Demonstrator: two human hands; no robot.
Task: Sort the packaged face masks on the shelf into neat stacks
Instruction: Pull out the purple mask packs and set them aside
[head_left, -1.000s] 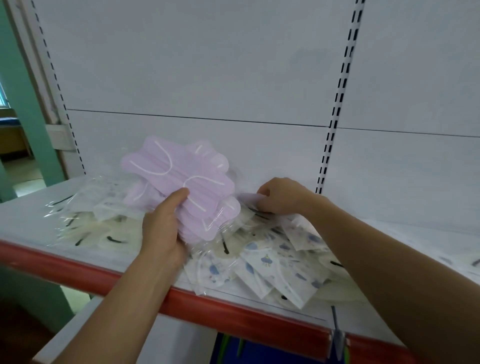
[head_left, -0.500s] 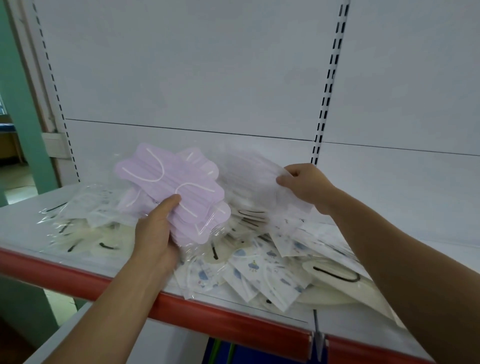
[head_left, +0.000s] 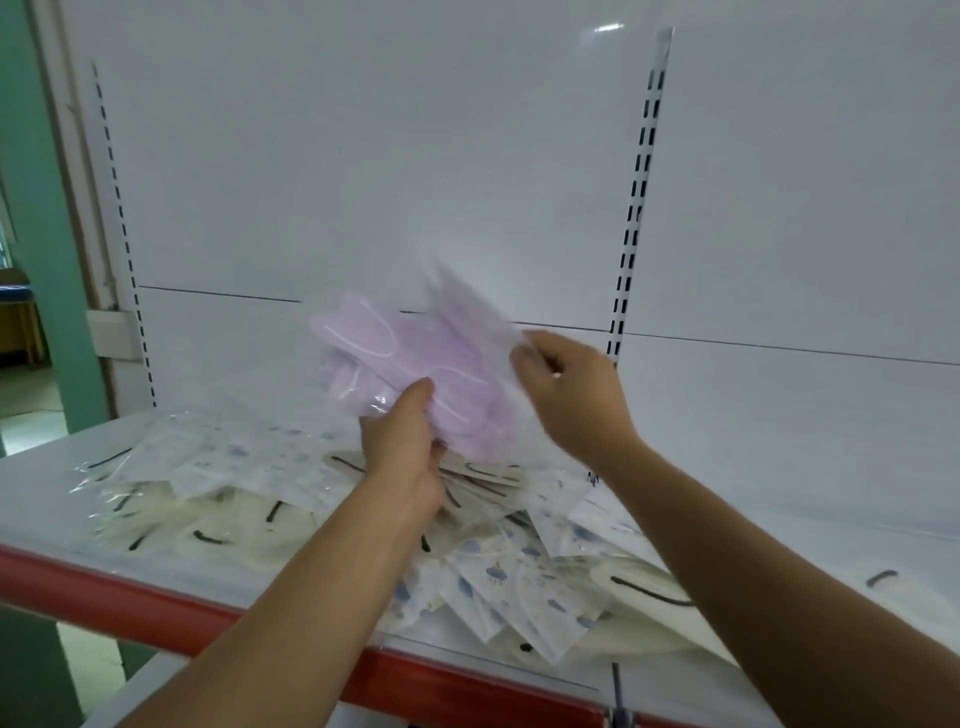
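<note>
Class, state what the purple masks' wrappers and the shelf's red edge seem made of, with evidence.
Wrappers: apparently clear glossy plastic film; purple masks show through, glints. Red edge: smooth, matte; plastic or painted metal, cannot tell.

Soft, even light fills the scene, cool and slightly bluish, and the shadows are weak and soft-edged. A small bright glare streak sits on the white back panel (head_left: 363, 156) at about 1 o'clock. Motion blur smears the right hand (head_left: 571, 395) and the packaged mask (head_left: 467, 317) it pinches. The left hand (head_left: 405, 447), gripping the stack of purple masks (head_left: 395, 358), looks sharper. Clear wrappers on the loose mask packets (head_left: 218, 467) glint weakly. Wide-angle distortion tilts the slotted upright (head_left: 122, 218) at 9 o'clock and slants the red shelf edge (head_left: 130, 608) at 7 o'clock.
</note>
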